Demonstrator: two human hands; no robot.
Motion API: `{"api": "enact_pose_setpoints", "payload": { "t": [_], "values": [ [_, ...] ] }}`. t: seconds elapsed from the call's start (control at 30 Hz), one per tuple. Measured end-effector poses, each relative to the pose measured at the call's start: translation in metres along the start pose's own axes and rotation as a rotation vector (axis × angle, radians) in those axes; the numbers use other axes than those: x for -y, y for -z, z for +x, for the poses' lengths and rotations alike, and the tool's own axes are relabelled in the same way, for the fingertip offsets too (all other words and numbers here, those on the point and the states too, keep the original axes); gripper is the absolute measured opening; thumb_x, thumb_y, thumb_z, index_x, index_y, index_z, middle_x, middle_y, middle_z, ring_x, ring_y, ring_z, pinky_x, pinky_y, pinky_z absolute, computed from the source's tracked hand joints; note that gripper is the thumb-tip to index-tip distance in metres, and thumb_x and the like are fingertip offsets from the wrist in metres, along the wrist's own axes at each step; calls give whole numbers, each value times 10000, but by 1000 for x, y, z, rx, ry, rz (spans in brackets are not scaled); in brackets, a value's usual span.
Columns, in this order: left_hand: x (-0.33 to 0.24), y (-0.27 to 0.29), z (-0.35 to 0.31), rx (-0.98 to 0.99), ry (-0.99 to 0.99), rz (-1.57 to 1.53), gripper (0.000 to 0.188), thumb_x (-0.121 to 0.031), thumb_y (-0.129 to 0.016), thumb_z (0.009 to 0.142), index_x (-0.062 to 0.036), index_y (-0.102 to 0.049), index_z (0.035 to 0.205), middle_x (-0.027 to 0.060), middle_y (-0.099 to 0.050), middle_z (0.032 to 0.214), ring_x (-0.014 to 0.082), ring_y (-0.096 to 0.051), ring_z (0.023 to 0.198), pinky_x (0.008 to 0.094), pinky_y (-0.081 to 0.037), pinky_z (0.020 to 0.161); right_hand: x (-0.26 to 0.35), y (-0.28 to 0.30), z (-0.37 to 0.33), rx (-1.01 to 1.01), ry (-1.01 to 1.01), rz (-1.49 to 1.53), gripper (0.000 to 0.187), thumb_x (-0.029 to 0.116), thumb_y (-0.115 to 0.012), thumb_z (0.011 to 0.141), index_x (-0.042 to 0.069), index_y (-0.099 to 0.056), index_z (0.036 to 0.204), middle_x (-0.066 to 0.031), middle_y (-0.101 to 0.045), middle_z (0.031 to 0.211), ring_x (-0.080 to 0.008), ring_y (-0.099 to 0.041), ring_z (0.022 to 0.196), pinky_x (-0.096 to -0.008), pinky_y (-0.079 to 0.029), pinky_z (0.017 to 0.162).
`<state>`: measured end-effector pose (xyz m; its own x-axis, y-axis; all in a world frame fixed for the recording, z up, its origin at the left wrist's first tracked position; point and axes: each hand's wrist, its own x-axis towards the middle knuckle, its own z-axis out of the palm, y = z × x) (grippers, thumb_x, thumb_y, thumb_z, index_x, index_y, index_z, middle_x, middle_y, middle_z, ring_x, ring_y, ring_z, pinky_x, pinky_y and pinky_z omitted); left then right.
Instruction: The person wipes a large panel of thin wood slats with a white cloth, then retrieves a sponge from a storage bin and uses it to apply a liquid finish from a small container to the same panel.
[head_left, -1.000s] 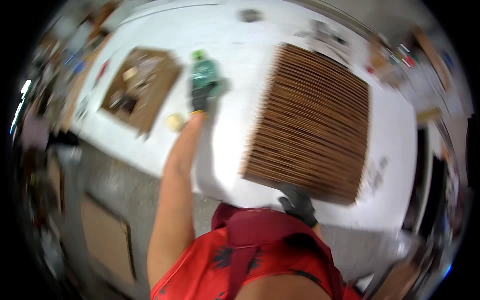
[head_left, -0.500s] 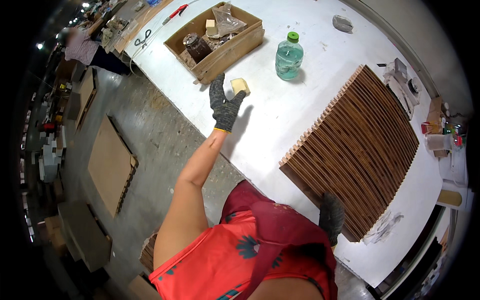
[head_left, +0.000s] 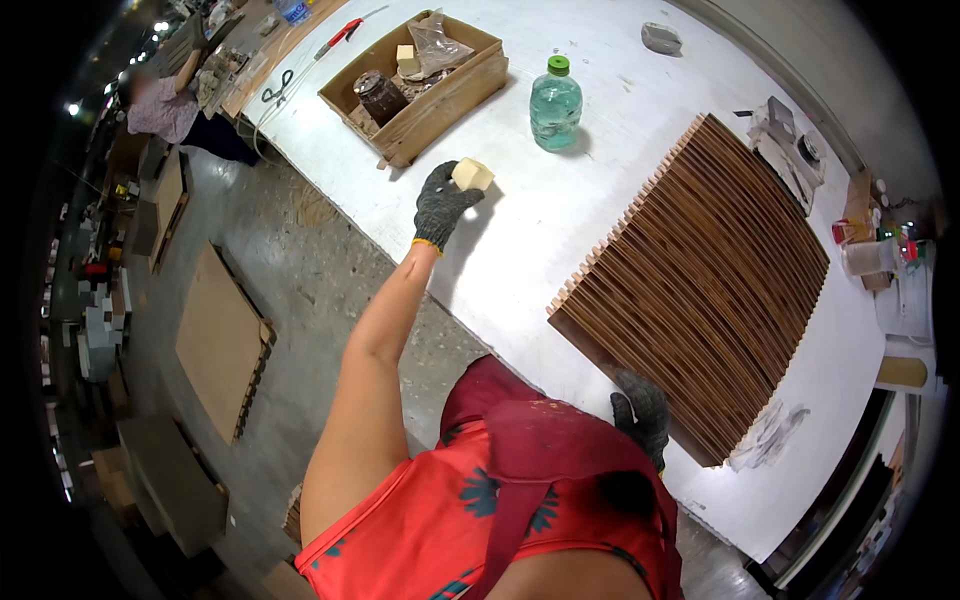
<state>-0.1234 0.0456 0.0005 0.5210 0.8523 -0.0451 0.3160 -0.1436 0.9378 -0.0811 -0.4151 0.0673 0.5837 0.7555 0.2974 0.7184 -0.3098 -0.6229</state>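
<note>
Head view, left hand (head_left: 445, 205): in a dark knit glove, left of centre in the frame, thumb and fingers closed round a pale yellow block (head_left: 473, 174)
Block: upper middle of the frame, in the left hand, just below the open box (head_left: 450, 108); whether it touches the white counter (head_left: 520, 235) cannot be told
Right hand (head_left: 642, 412): also gloved, lower right of centre, at the lower edge of the dark brown slats (head_left: 700, 290); whether it grips them cannot be told
Slats: side by side, right half of the frame, on the counter
Box contents: dark jar (head_left: 380, 97), second pale block (head_left: 407, 60) and clear plastic bag (head_left: 440, 45)
Bottle (head_left: 556, 108): green-capped, upright, upper middle, right of the box
Scissors (head_left: 278, 87): upper left, beside the box
Co-worker (head_left: 163, 108): far upper left
</note>
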Motion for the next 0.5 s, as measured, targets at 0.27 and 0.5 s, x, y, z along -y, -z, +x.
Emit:
{"api": "enact_pose_setpoints", "payload": {
  "t": [0.27,0.5],
  "values": [
    [-81,-24,-113,491,501,-1571,600,-309,-609,910,75,-404,1323,335,-492,1239,523,-477,1171,595,-398,1034,16,-1,30,21,-33,136,379,99,-724,795,59,-652,1164,-124,-666,1152,-303,-620,1063,-397,-474,920],
    [-124,-53,-182,693,634,-1778,671,-411,-540,940,52,-338,1381,320,-476,1250,523,-429,1216,612,-335,1071,38,9,96,-133,109,93,609,213,-755,791,21,-521,1320,-156,-530,1356,-314,-511,1226,-433,-387,1037]
  ]
}}
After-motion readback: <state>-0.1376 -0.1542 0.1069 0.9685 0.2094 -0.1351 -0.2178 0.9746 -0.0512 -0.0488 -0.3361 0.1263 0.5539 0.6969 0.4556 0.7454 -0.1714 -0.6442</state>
